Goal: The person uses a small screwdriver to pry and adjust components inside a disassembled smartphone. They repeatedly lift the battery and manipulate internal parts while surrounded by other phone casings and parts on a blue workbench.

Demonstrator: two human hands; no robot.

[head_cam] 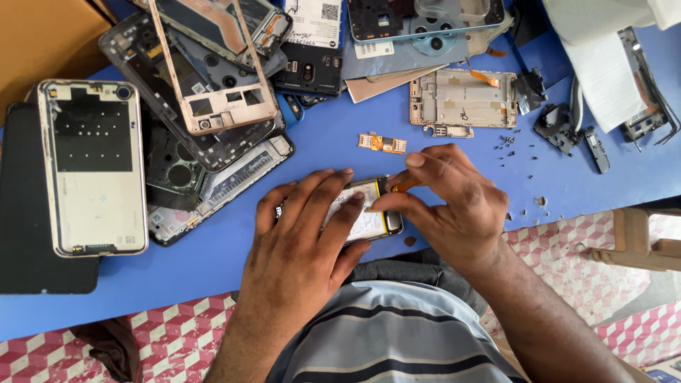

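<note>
Pinning an opened phone (365, 213) at the blue counter (319, 142) edge: left hand (301, 237) fingers spread flat; right hand (443, 206) fingers pinching an orange tool (404, 186). Risk: slip gouges battery, scattering screws (507, 142) beyond the phone.

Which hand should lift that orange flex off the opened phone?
Probably right: the right hand already pinches the orange flex at the phone's top edge, while the left hand lies flat across it.

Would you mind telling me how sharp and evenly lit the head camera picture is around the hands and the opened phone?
Head view: bright, even daylight; the left hand, right hand and opened phone between them are sharp, with soft shadows beneath. The blue table shows no glare; the white paper at top right looks nearly overexposed.
</note>
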